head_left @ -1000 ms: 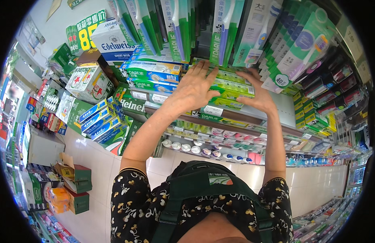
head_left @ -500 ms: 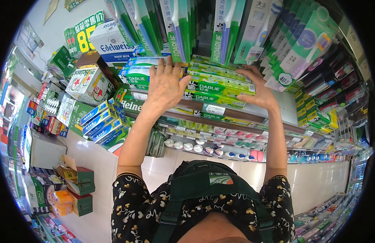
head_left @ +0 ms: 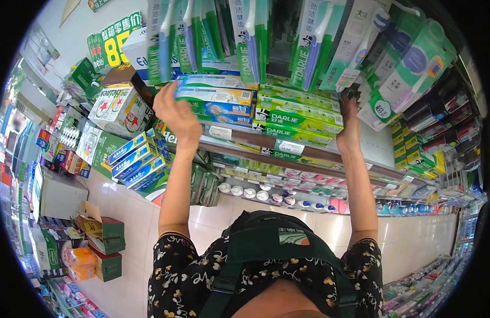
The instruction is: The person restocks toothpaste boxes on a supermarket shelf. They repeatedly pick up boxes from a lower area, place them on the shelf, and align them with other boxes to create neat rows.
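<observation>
Blue toothpaste boxes (head_left: 224, 109) lie stacked on a shelf beside green toothpaste boxes (head_left: 303, 120), forming one row. My left hand (head_left: 177, 115) is at the left end of the blue boxes, its fingers slightly bent and a little blurred. Against the right end of the green boxes stands my right hand (head_left: 349, 123), fingers pointing up and away from me. Neither hand is wrapped round a box. Packaged toothbrushes (head_left: 250, 45) hang just above the row, and a large toothbrush pack (head_left: 414, 66) hangs above and right of my right hand.
Price tags line the shelf edge (head_left: 245, 139). Lower shelves hold several pump bottles (head_left: 262, 195). Beer cartons (head_left: 120, 110) and a stack of blue-and-yellow boxes (head_left: 139, 159) stand left. Yellow-green boxes (head_left: 412, 151) sit farther right. Open cartons (head_left: 103, 236) stand on the tiled floor.
My left hand has moved left from the top of the blue boxes to their left end. My right hand has shifted from gripping the green stack's corner to lying along its right end.
</observation>
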